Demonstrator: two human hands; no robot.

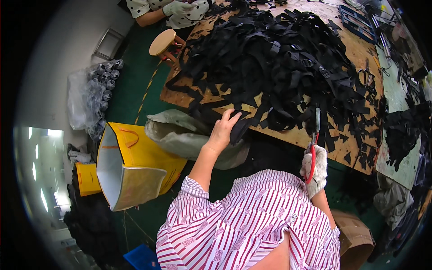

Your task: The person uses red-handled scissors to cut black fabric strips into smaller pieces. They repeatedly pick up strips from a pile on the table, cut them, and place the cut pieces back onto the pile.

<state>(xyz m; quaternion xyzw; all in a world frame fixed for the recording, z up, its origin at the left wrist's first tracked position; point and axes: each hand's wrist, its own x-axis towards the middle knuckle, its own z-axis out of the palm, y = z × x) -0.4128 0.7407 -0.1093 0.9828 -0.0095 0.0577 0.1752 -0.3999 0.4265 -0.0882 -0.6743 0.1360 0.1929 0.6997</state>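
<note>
My left hand (221, 131), bare, is at the table's front edge with its fingers closed on a dark fabric strap (239, 130) that hangs over the edge. My right hand (316, 168), in a white knit glove, holds red-handled scissors (317, 118), their metal blades pointing away from me over the wood. A large tangled heap of black straps (265, 54), some with plastic buckles, covers much of the wooden table (360, 153). Beneath my left hand lies a pale grey sack (171, 135) beside the table.
Another person's gloved hand (179, 7) is at upper left, near a round stool (163, 42). Left stand a yellow bag (135, 153) and plastic-wrapped bundles (83, 99). A blue tool tray (357, 24) and second scissors (365, 78) lie right; a cardboard box (355, 236) stands lower right.
</note>
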